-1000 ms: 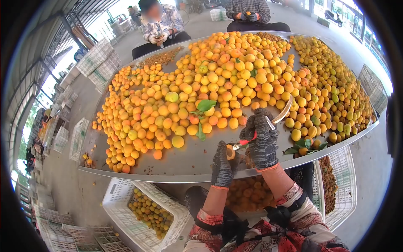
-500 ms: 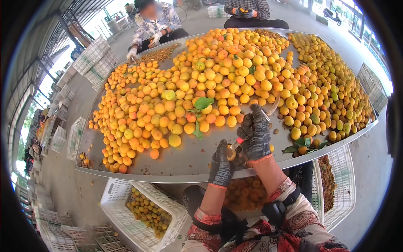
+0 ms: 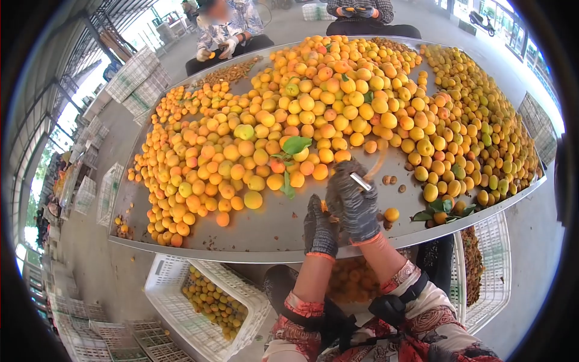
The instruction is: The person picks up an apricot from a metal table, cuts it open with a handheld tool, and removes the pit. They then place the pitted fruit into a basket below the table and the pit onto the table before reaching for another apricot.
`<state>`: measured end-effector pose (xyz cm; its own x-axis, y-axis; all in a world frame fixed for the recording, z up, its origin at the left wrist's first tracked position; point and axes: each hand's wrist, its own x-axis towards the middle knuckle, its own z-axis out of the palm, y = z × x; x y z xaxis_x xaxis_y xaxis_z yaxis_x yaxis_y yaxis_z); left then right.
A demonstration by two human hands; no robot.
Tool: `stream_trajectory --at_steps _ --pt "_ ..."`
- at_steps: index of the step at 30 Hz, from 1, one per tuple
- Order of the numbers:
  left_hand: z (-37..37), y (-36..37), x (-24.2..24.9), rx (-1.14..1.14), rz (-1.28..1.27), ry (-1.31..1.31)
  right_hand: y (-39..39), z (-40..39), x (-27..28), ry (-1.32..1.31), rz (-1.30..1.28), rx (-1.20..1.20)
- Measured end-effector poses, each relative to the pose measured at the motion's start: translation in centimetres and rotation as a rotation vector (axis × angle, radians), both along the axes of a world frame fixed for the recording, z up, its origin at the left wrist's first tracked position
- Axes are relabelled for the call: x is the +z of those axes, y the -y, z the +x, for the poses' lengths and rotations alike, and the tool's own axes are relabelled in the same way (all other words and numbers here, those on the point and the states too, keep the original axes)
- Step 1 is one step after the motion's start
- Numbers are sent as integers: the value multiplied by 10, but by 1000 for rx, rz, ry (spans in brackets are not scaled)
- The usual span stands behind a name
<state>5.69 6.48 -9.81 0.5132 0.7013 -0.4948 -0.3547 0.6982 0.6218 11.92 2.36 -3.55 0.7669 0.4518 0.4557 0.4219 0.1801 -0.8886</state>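
Both my hands wear dark grey knit gloves and meet over the near edge of the metal table [image 3: 265, 240]. My left hand [image 3: 320, 228] is closed around an apricot, of which a small orange part shows by the fingertips. My right hand [image 3: 356, 202] is wrapped round a tool [image 3: 360, 181] with a silvery metal end and touches the left fingers. Pale and blurred, a curved strip rises beside the tool. A large heap of orange-yellow apricots [image 3: 241, 151] lies beyond my hands, with green leaves [image 3: 296, 145] on it.
White crates with apricots [image 3: 256, 295] and brown pieces [image 3: 497, 265] stand below the near edge. Under my wrists is a container of apricots [image 3: 353, 280]. Two people [image 3: 226, 30] [image 3: 362, 12] sit across the table. Stacked crates [image 3: 136, 75] stand at the left.
My right hand has moved slightly left and turned; the red part and blade between my hands no longer show. The co-worker at the upper left has drawn a hand back from the table.
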Motion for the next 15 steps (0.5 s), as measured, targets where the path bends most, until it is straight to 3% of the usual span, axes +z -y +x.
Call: stream_trajectory --at_steps 3,4,6,8,10,11,12,14,15 --pt "2 3 12 65 -80 -5 -8 4 -7 -692 583 478" --pt "0 3 14 70 -78 -4 -5 8 -2 -693 583 483" --pt "-3 2 17 68 -98 31 4 17 11 -594 375 392" --pt "-3 3 17 70 -118 40 10 30 12 -532 378 505" --pt "-3 4 23 65 -133 48 20 33 23 80 -390 471" --pt "-4 6 31 55 -120 1 30 26 28 -5 -588 582" --pt "-5 7 35 46 -109 -49 36 21 25 -3 -589 580" --pt "-5 4 31 16 -151 -10 47 12 13 560 -487 500" --pt "-3 4 30 -17 -193 27 47 15 -3 543 -454 466"
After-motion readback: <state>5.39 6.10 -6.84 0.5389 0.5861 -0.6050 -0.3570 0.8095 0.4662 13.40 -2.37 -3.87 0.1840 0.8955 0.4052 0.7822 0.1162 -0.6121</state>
